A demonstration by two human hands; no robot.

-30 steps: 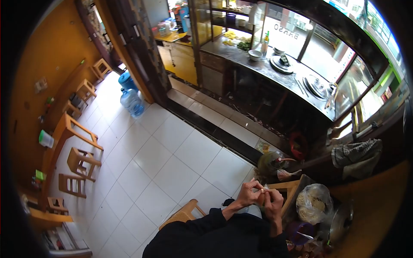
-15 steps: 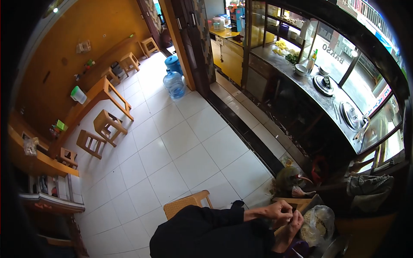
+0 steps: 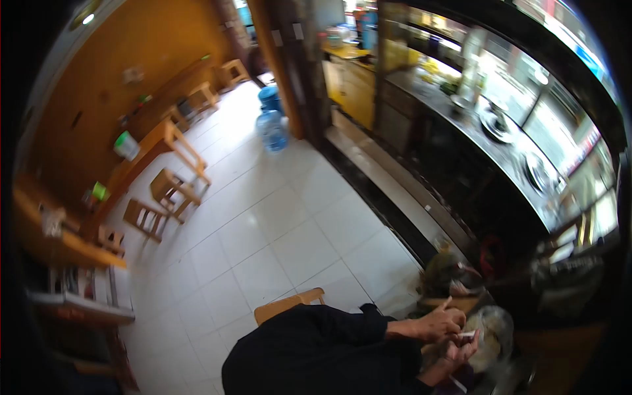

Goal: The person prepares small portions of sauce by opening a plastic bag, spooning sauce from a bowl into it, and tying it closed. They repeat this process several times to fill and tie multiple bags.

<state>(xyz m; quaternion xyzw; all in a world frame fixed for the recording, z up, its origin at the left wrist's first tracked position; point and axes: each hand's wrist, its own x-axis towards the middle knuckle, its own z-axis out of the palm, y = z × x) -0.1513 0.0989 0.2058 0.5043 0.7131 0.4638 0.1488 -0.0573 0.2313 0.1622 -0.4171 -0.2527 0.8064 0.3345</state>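
My left hand is the upper one at the lower right, with one finger raised and the others curled in towards my right hand. Just below it, my right hand has its fingers bent around a small whitish thing, blurred and too small to name. Both hands meet at this thing. Right beside them lies a clear plastic bag with pale contents. Under my hands, part of a dark purple container is hard to make out.
A wooden stool stands by my dark sleeve. A counter with metal lids runs along the right. Blue water jugs stand on the tiled floor, and wooden stools and a long table line the left wall.
Both hands have shifted slightly right, and the left hand has turned with a finger now raised. A whitish thing shows more clearly between them. The whole view has shifted and blurred.
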